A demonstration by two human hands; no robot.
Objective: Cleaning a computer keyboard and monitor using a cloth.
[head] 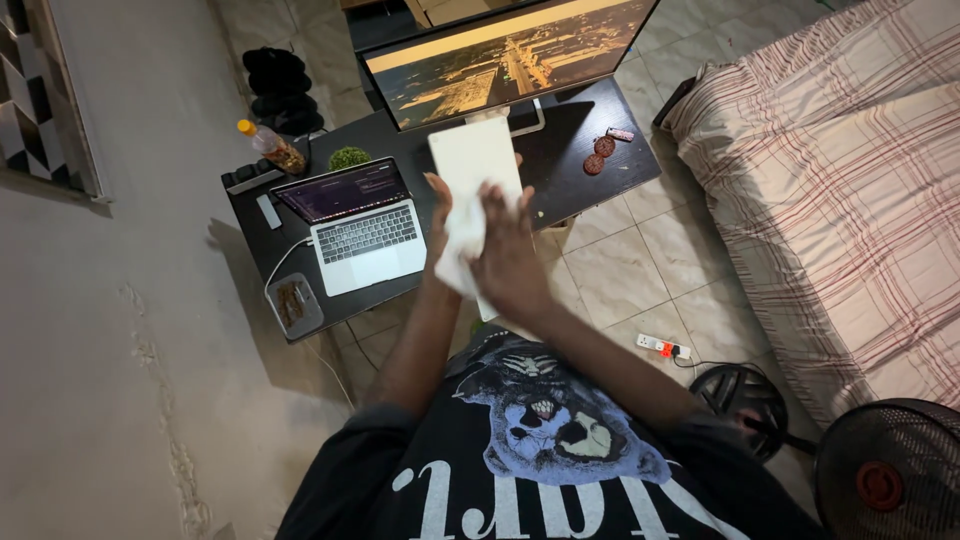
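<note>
Pale square floor tiles with dark grout run under a small black counter, smooth and matt, that serves as the landmark. On the counter stand a wide monitor showing a golden aerial scene and, at its nearer left part, an open silver laptop with a dark screen. Behind the laptop lie a clear bottle with an orange cap and a round green mossy ball; on the counter's right part sit two round brown discs. Right of the counter a bed wears a pink plaid sheet; nearer the person, black wire fan grilles rest on the floor. Above the counter's front edge, the left hand holds a flat white rectangular slab upright, fingers hidden behind it, so their state cannot be told. The right hand, fingers spread flat, presses a crumpled white cloth against the slab's lower face.
</note>
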